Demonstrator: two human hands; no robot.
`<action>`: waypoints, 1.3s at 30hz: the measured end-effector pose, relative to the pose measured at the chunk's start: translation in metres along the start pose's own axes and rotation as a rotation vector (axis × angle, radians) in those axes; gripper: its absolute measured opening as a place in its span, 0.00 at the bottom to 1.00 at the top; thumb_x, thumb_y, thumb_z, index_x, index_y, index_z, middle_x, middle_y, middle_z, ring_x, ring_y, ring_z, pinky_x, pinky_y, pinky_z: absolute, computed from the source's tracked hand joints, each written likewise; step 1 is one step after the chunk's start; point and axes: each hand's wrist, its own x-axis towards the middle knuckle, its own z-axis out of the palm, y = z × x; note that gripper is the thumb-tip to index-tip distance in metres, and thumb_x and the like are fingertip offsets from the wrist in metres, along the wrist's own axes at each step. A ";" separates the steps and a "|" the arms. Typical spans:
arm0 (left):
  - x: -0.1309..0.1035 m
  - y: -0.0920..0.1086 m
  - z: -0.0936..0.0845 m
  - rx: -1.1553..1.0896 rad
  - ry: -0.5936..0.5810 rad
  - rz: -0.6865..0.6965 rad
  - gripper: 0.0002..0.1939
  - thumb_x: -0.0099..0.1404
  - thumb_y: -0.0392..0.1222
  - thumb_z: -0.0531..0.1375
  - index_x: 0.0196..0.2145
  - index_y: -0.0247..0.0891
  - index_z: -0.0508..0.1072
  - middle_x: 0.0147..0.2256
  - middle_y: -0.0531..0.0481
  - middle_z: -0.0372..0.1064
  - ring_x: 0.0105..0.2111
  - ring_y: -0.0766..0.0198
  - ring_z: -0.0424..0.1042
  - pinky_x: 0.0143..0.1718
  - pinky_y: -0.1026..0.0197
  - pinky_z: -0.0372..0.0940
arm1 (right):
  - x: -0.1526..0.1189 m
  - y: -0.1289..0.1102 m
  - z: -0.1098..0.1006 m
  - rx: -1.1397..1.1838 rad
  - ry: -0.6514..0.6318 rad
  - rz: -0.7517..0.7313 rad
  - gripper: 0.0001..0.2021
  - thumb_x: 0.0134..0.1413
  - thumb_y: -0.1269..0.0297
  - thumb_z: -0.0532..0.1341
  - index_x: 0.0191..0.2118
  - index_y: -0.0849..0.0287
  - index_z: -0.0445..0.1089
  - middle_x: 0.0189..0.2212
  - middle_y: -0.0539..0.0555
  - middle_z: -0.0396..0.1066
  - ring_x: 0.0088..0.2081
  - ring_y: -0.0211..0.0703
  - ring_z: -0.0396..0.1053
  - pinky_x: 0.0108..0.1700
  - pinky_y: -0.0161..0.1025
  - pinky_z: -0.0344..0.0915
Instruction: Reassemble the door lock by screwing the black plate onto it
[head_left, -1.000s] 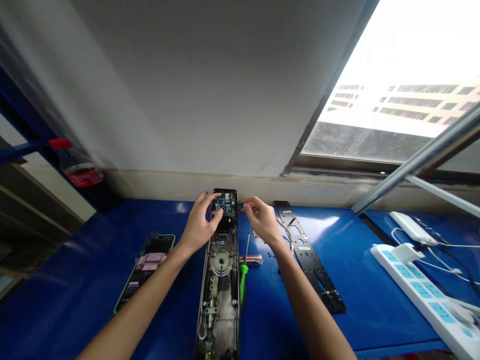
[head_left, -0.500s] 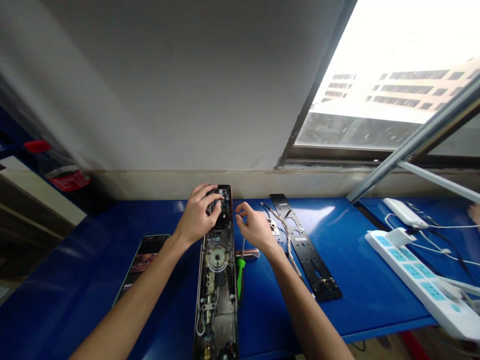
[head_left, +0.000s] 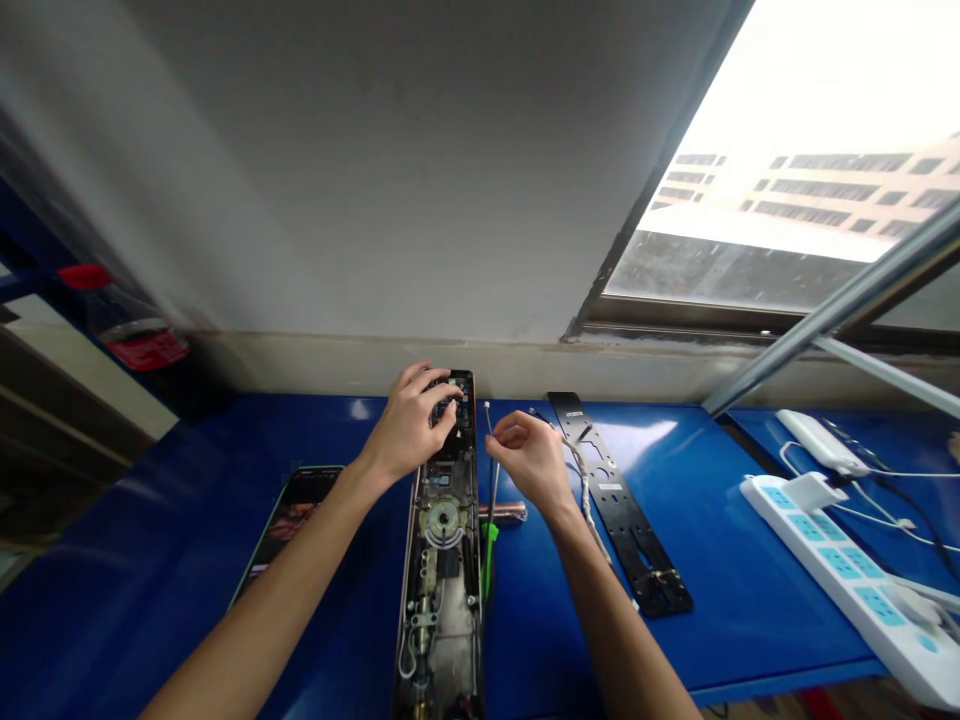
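Note:
A long, narrow black housing (head_left: 463,560), which looks like an opened door lock body, lies lengthwise before me with its metal parts and a round ring piece (head_left: 443,520) exposed. My left hand (head_left: 412,420) rests over its far end, fingers curved and apart, touching near the circuit board (head_left: 454,405). Just right of the housing, my right hand (head_left: 529,455) pinches a thin cable (head_left: 489,420) that has a small white connector at its tip. Beneath that hand lies a green-handled screwdriver (head_left: 489,560), beside a copper-coloured cylinder (head_left: 506,513).
A black perforated plate (head_left: 622,500) and a wrapped wire bundle (head_left: 585,490) lie to the right on the blue table (head_left: 750,560). Left of my forearm is a phone (head_left: 292,515). A white power strip (head_left: 847,580) sits far right, a cola bottle (head_left: 139,330) far left.
My right hand has taken hold of the thin cable and raised its connector end beside the housing. The left hand stays at the board. The view has shifted slightly.

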 end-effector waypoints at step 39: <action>0.009 -0.003 0.014 -0.076 0.023 -0.124 0.07 0.60 0.34 0.65 0.36 0.40 0.83 0.55 0.42 0.70 0.57 0.49 0.68 0.62 0.46 0.65 | -0.011 -0.039 0.011 -0.205 0.106 -0.267 0.09 0.49 0.76 0.62 0.24 0.58 0.77 0.21 0.49 0.70 0.23 0.35 0.65 0.30 0.33 0.61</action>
